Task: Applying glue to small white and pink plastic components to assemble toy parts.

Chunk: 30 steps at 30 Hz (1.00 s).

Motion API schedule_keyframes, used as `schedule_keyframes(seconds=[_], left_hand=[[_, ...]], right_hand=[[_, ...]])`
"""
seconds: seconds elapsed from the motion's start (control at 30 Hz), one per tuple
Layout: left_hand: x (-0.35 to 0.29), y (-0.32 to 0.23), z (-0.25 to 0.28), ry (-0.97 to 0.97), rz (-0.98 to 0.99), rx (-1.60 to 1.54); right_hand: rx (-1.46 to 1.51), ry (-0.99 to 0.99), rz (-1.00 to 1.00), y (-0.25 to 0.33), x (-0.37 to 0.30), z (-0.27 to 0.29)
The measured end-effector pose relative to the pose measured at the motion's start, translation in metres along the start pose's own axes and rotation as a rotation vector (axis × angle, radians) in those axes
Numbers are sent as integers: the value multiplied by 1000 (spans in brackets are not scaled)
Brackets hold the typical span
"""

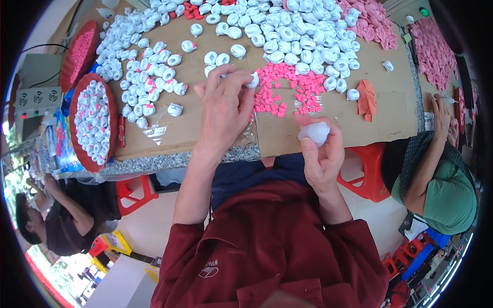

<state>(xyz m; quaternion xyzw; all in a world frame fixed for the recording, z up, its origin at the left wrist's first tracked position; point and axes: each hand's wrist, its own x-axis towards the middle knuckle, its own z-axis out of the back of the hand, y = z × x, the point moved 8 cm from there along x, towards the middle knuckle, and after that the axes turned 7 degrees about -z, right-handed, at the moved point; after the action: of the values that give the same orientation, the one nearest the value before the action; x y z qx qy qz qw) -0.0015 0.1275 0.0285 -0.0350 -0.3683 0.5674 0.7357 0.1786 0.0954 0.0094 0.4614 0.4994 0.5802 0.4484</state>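
White lettering (216,258) marks the maroon shirt (287,231); dark print (175,108) on white pieces (284,46) is illegible.

You are wearing this fisheye camera on your head, as the left one of a side-by-side pair, and it is looking steeply down over your chest. Your shirt (277,241) is sitting close to the lens, filling the lower middle. Your left hand (226,105) and right hand (323,156) are showing farther up, by the near side of the desk (174,160), which is stretching away toward the top. The lens is also taking in the floor (141,223), one person (77,218) far left and another person (449,192) far right, while bending straight edges toward its black rim.
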Motion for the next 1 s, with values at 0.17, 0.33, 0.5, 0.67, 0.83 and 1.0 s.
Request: schedule_keyframes(seconds=[0.17, 0.33, 0.5, 0.67, 0.83, 1.0], left_hand=[[-18, -13, 11, -39, 246, -452], [-57, -7, -14, -23, 550, -1291], [-77, 2, -13, -70, 724, -1310], [-86, 8, -15, -97, 836, -1347], [-87, 9, -15, -110, 836, -1352], [-86, 8, -17, -115, 839, -1345]], right_hand=[[247, 34, -99, 1, 4, -11], [81, 106, -74, 7, 4, -11], [-36, 112, -132, 8, 1, 2], [-25, 118, -92, 8, 2, 6], [-28, 135, -161, 3, 2, 2], [-3, 107, -187, -1, 3, 0]])
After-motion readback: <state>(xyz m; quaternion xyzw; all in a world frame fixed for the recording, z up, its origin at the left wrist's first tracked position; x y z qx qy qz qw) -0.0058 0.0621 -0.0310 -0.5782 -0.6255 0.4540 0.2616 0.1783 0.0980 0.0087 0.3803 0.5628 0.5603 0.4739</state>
